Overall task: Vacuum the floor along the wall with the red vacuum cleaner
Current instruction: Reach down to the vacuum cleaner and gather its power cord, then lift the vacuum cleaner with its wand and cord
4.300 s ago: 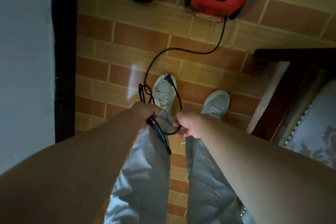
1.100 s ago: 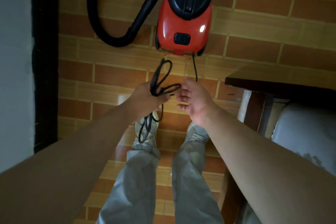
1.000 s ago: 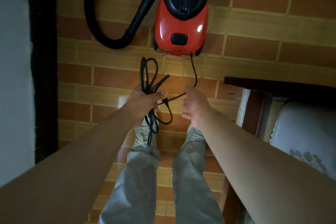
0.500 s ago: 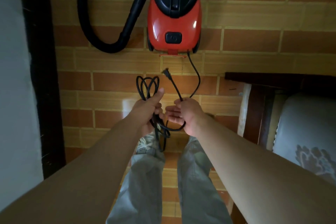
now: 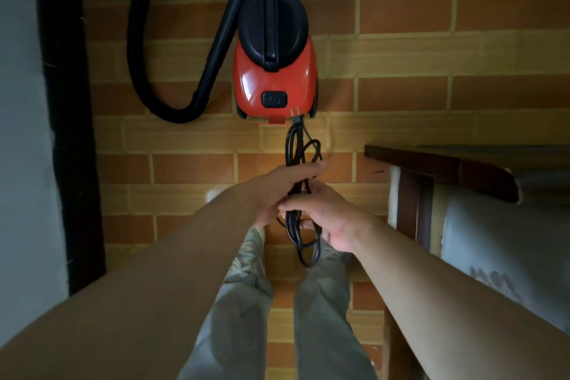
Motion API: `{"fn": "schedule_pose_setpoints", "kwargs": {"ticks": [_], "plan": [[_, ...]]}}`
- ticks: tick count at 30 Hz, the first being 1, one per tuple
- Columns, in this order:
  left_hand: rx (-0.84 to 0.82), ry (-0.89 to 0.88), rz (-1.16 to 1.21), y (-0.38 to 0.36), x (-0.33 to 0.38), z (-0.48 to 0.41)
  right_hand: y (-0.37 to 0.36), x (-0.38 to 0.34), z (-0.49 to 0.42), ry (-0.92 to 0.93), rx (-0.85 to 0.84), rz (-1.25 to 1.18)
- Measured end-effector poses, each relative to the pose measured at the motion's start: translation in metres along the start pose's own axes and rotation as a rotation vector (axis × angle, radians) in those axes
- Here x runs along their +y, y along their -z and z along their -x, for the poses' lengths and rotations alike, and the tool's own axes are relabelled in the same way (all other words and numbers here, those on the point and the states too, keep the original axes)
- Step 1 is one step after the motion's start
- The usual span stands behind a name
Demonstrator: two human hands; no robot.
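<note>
Left hand (image 5: 271, 191) and right hand (image 5: 327, 219), fingers curled, clasp coiled black power cord (image 5: 291, 222); keep loops even, black two-pin plug (image 5: 296, 119) clear beyond fingertips.

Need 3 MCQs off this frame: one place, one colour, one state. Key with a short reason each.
1. Where is the hose relative to the vacuum cleaner?
A) left of it B) right of it C) on the seat
2. What colour is the power cord?
A) white B) black C) red
3. What state is the power cord in?
A) stretched along the floor B) plugged into a socket C) looped into a bundle

1 A: it curves left of the red body.
2 B: its loops are black.
3 C: left hand and right hand hold the bundle, plug free above.
</note>
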State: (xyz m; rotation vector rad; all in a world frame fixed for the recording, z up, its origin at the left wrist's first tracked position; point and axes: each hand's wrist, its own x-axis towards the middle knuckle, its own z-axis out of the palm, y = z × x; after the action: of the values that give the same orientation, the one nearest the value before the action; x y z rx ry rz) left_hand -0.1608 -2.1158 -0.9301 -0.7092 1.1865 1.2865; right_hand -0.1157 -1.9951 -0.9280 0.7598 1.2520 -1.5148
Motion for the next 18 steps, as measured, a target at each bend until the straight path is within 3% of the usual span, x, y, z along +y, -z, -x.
{"fn": "schedule_pose_setpoints", "kwargs": {"ticks": [4, 11, 13, 18], "plan": [[-0.022, -0.011, -0.175, -0.01, 0.033, 0.014, 0.003, -0.031, 0.012, 0.009, 0.093, -0.017], [-0.029, -0.163, -0.27, -0.001, 0.085, 0.038, 0.008, -0.087, 0.027, 0.134, 0.263, -0.115], [0.06, -0.247, -0.214, 0.009, 0.099, 0.036, 0.011, -0.103, 0.021, 0.15, 0.346, -0.161], [0.511, -0.477, 0.067, 0.044, 0.132, 0.02, 0.014, -0.137, -0.004, 0.24, 0.511, -0.09]]}}
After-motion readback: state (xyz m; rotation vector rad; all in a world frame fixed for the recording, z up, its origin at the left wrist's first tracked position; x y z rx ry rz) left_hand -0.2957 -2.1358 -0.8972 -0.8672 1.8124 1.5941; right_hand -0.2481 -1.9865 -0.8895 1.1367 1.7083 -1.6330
